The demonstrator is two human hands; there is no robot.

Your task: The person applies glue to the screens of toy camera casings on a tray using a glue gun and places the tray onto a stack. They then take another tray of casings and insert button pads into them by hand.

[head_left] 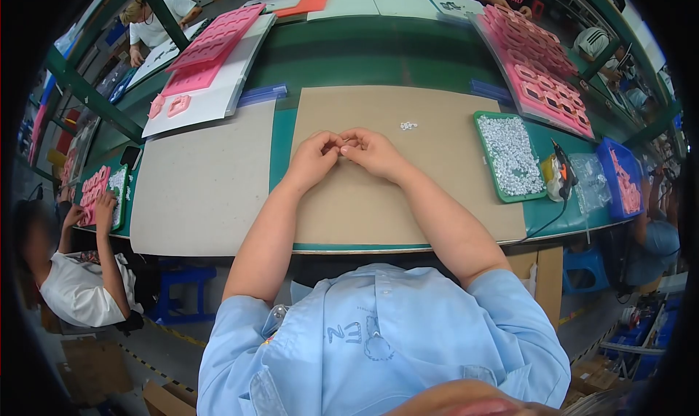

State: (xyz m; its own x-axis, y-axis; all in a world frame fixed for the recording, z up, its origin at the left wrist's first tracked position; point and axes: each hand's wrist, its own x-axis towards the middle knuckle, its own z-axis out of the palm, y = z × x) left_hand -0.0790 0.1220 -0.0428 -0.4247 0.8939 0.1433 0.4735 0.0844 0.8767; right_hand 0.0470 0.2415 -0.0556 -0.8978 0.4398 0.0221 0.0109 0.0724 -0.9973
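Observation:
Both of my hands meet over the brown board [364, 212] in front of me. My left hand [317, 157] has its fingers curled and pinched together. Against it, my right hand [373, 154] is closed the same way, fingertips touching the left ones. Whatever lies between the fingertips is too small and covered to make out. Just beyond my right hand, a little cluster of small white pieces [408, 126] rests on the board. Off to the right stands a green tray [484, 156] full of similar small white pieces.
Right of the green tray lie a glue gun [562, 165] with a cord, a clear plastic bag [590, 179] and a blue bin [606, 157] of pink parts. Pink moulded trays [218, 33] sit on sloped racks at both sides. A co-worker [80, 285] sits at the left.

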